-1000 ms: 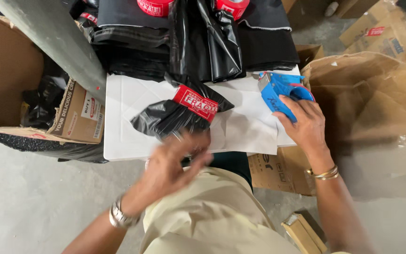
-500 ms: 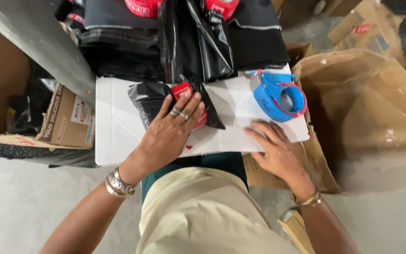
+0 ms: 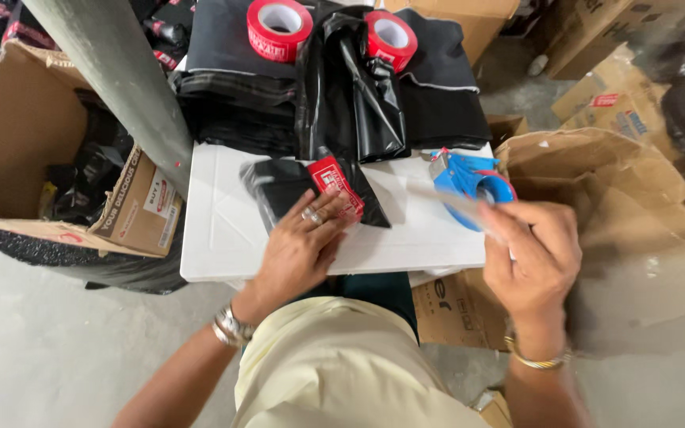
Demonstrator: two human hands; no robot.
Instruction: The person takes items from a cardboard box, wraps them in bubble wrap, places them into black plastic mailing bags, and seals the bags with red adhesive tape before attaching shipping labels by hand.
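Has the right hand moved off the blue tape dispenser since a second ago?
Yes. The right hand has come off the blue tape dispenser toward the white board's near right edge, apparently pulling a tape strip.

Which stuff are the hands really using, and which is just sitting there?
In use: black wrapped parcel under the left hand; clear tape strip pulled by the right hand; blue tape dispenser.
Lying about: two red tape rolls, black bags, cardboard boxes.

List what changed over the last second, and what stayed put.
The left hand moved up onto the black parcel and now presses it down. The right hand let go of the blue tape dispenser and drew back, apparently pulling a strip of clear tape. The two red tape rolls and the white board stayed put.
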